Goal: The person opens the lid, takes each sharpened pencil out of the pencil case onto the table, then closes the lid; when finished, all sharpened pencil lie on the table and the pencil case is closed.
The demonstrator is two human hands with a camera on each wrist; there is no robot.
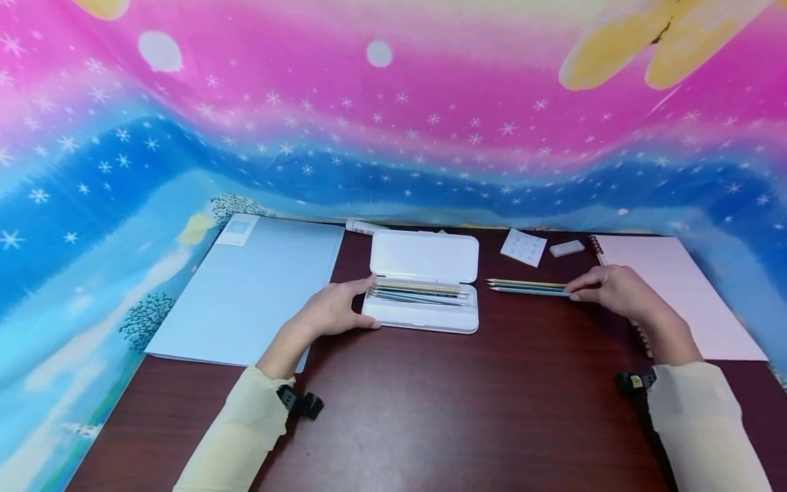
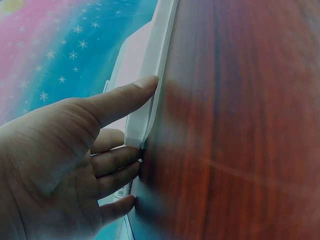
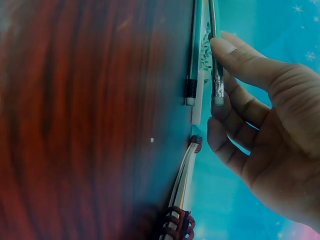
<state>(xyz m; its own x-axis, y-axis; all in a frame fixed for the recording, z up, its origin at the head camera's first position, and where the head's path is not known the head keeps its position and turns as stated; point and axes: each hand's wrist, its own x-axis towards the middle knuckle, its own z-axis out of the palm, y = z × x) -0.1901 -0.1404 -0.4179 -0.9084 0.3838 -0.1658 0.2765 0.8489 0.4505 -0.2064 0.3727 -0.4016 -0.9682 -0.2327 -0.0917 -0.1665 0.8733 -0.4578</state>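
Note:
A white pencil case (image 1: 424, 256) lies open on the table, lid folded back, with several pencils (image 1: 424, 295) inside. My left hand (image 1: 332, 307) holds its left end: the thumb (image 2: 145, 84) presses the front side while the fingers reach behind. To the right, my right hand (image 1: 617, 290) pinches a green pencil (image 3: 218, 90) near its eraser end between thumb and forefinger. Beside it is another green pencil (image 3: 192, 65) with a black band and white eraser. In the head view a yellow pencil (image 1: 522, 283) lies alongside them, tips pointing left toward the case.
A light blue folder (image 1: 264, 287) lies on the left. Behind the case is a white marker (image 1: 363, 227). A patterned white card (image 1: 524, 247) and a white eraser (image 1: 567, 248) sit at the back right, near a spiral notebook (image 1: 695, 301). A printed curtain (image 1: 393, 137) hangs behind.

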